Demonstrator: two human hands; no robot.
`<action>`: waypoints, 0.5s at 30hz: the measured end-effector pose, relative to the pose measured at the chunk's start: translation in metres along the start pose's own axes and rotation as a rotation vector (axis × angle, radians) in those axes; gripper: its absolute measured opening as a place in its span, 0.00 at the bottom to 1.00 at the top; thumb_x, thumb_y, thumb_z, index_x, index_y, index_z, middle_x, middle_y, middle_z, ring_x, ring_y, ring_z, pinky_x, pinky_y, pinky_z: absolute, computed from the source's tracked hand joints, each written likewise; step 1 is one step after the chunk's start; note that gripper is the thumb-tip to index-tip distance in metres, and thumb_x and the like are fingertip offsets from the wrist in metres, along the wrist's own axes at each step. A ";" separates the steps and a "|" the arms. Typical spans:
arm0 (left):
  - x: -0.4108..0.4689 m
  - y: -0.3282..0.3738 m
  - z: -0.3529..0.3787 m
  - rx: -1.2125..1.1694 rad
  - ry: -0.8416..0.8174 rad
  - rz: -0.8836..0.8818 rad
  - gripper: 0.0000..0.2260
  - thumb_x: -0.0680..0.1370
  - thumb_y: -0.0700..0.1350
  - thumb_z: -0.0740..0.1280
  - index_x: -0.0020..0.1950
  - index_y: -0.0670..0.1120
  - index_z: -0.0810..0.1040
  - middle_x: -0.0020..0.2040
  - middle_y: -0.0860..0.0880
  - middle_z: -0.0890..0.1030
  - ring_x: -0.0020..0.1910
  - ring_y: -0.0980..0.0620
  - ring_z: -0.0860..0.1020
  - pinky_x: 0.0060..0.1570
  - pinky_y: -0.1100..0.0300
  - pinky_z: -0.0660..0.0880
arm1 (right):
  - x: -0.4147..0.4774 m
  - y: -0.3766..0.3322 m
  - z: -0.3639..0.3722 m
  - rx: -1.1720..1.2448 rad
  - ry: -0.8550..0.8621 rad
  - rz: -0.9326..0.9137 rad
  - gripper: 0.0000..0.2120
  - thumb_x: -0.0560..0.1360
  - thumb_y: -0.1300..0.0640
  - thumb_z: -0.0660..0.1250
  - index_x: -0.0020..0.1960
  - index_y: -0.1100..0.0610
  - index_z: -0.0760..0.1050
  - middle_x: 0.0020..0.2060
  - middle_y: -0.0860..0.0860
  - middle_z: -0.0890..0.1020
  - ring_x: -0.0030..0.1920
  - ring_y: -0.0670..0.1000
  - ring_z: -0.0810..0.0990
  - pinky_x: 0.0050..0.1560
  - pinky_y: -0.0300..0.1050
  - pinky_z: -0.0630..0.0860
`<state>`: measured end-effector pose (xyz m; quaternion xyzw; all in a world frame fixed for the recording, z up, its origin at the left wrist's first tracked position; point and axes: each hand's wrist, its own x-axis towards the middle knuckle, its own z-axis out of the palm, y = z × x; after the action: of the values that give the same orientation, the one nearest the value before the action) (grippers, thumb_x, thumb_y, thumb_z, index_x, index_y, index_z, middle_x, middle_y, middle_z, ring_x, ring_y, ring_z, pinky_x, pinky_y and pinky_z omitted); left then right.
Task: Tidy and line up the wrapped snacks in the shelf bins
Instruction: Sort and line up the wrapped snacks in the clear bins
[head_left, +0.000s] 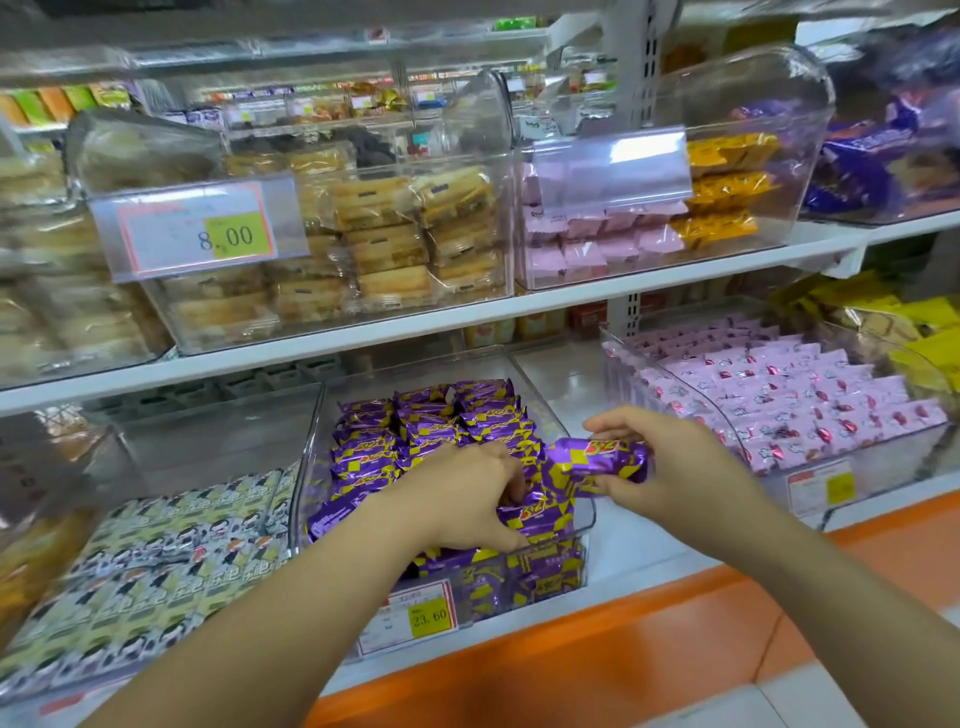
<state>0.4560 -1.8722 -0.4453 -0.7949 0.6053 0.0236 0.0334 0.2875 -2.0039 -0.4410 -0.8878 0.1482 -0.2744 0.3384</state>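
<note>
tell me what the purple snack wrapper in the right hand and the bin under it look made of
Purple snack wrapper: looks like thin metallised plastic film, glossy. It shows bright glints and crinkles where the right hand pinches it.
Clear bin: seems to be rigid transparent plastic, perhaps acrylic, with a smooth finish. The packs show through its walls and its edges catch light.

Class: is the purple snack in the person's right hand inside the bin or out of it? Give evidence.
Out. The right hand pinches the purple snack over the clear bin's right wall, lifted off the packs inside.
</note>
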 end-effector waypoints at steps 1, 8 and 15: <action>-0.001 -0.001 0.001 -0.053 0.000 -0.010 0.19 0.71 0.59 0.71 0.56 0.50 0.74 0.53 0.52 0.72 0.47 0.53 0.71 0.48 0.58 0.68 | -0.001 0.000 -0.003 -0.022 0.014 -0.012 0.17 0.67 0.66 0.73 0.53 0.53 0.78 0.40 0.38 0.78 0.40 0.31 0.76 0.38 0.25 0.69; -0.006 -0.006 0.000 -0.222 -0.059 0.019 0.19 0.72 0.52 0.72 0.61 0.52 0.74 0.57 0.52 0.69 0.54 0.54 0.70 0.54 0.60 0.69 | -0.002 -0.001 -0.002 -0.136 -0.059 -0.097 0.15 0.67 0.65 0.73 0.51 0.51 0.81 0.41 0.39 0.79 0.46 0.32 0.74 0.42 0.24 0.67; -0.006 -0.002 -0.004 -0.072 -0.098 -0.006 0.17 0.73 0.57 0.70 0.59 0.52 0.77 0.59 0.52 0.68 0.53 0.52 0.72 0.52 0.56 0.72 | 0.001 0.000 0.001 -0.123 -0.071 -0.068 0.16 0.68 0.64 0.73 0.52 0.49 0.80 0.42 0.37 0.78 0.47 0.37 0.76 0.42 0.27 0.71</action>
<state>0.4568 -1.8663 -0.4407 -0.7953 0.5994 0.0842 0.0342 0.2885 -2.0041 -0.4415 -0.9206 0.1224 -0.2444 0.2788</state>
